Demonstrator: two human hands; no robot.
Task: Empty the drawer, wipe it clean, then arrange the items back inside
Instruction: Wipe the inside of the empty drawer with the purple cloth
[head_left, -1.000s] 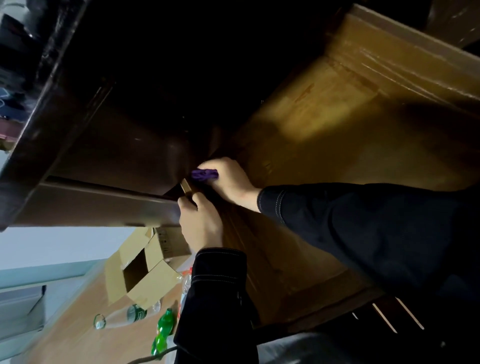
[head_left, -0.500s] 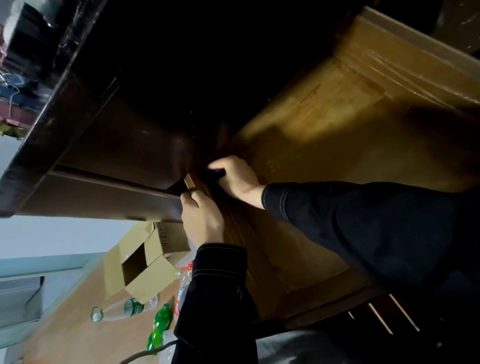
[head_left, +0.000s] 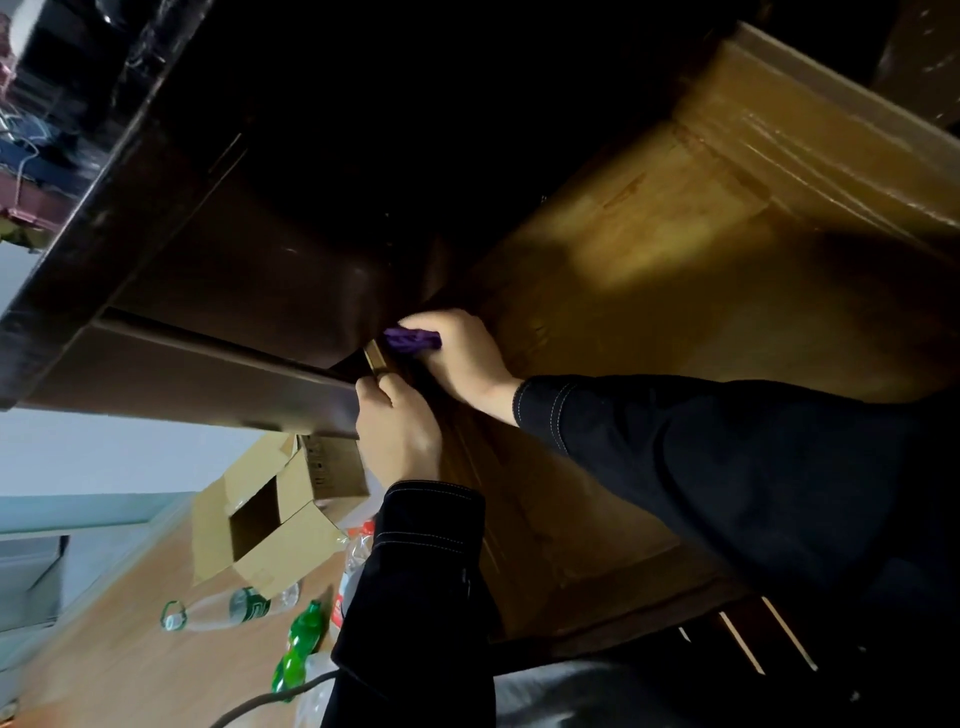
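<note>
The wooden drawer (head_left: 675, 291) is pulled out from under a dark desk, and its lit brown floor shows nothing on it. My right hand (head_left: 462, 358) is shut on a small purple cloth (head_left: 410, 340) and presses it into the drawer's near-left corner. Just below it, my left hand (head_left: 400, 431) grips the drawer's side wall at that same corner. Both arms wear dark sleeves. The back of the drawer lies in deep shadow.
The dark desk (head_left: 208, 234) hangs over the drawer. On the wooden floor to the left lie an open cardboard box (head_left: 270, 514), a clear bottle with a green label (head_left: 228, 610), a green bottle (head_left: 298, 644), a red-labelled bottle (head_left: 353, 571) and a cable (head_left: 260, 704).
My right hand rubbed the cloth back and forth at the corner; the cloth was hidden under the fingers half a second ago and shows again. My left hand kept its grip.
</note>
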